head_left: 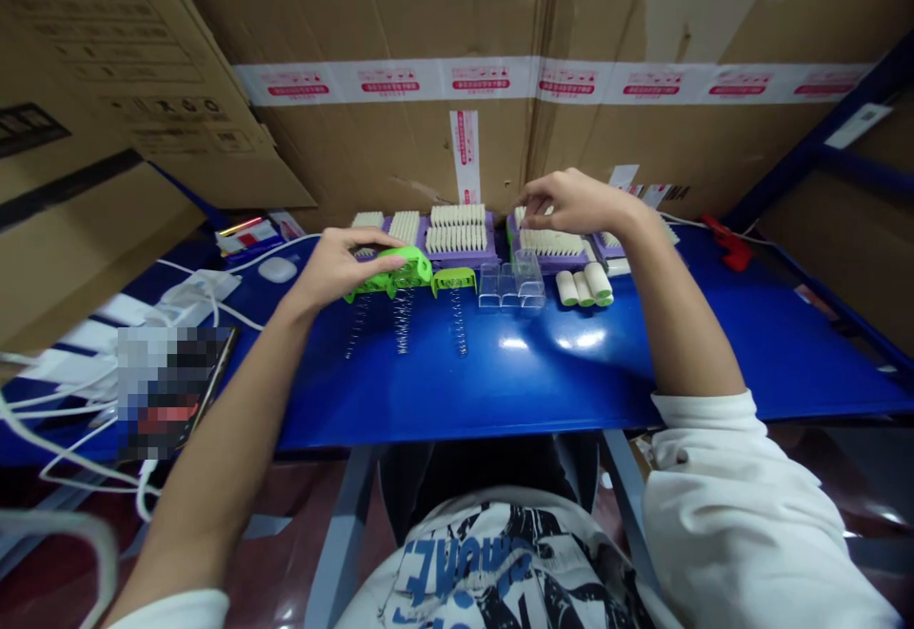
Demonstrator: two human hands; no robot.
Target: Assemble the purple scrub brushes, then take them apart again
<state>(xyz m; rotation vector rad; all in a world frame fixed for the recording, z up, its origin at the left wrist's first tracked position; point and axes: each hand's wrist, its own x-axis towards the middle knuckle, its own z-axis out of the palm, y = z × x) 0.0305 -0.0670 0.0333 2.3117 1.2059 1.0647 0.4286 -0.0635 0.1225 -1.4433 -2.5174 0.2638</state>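
My left hand [343,265] is on the left, thumb and fingers closed on a bright green plastic part [410,267]. Thin coil springs [404,320] stretch toward me below the green pieces. A smaller green piece [455,279] lies to the right of that hand, above another spring [458,323]. Over a purple block with rows of cream pegs [549,244], my right hand [571,203] has its fingers bent together in a pinch; whatever is between the fingertips is too small to make out. More purple blocks with cream rows [457,239] stand between the hands.
Clear plastic pieces [512,285] and several cream cylinders with green ends [586,285] lie before the blocks on the blue table [500,401]. A phone [178,391] and white cables are at left. A red object [728,244] sits right. Cardboard [400,153] walls the back.
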